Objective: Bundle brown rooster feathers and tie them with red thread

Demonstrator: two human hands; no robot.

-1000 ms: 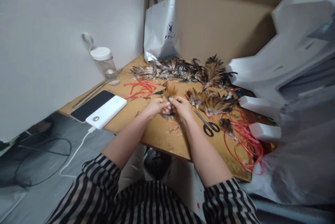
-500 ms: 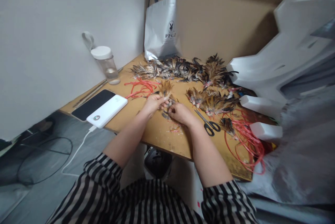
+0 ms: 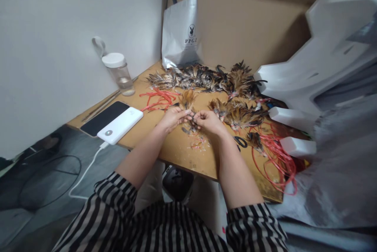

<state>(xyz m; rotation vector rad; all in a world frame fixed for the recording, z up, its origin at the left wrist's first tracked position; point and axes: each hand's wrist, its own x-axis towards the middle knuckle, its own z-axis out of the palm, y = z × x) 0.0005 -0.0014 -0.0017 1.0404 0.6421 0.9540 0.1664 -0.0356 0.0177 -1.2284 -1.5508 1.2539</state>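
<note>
And there's your left hand, fingers pinched around the base of a small brown feather bunch, its golden-brown tips fanning up and away from you, just beyond your fingertips. Your right hand is right beside it, fingers curled in and thumb near forefinger, a narrow pinch; whether anything sits between those fingertips, I can't tell from here. So the bunch stands ahead of your left hand, a touch to the left of your right hand. Below, in the gap between the two, dark loose feathers lie on the worktop, with pinkish scraps scattered nearer you.

Just past your right hand, a heap of brown feather bunches! Beside your right forearm, the black-handled scissors, partly covered by the arm. Farther right, one small dark feather bunch lies against a tangle of red strips. More red strips lie beyond your left hand, and a long row of mottled feathers runs along the back, in front of the silver PPGZ bag. Over on the left, the white power bank overlaps a dark-screened phone, with a white-lidded bottle behind.
</note>
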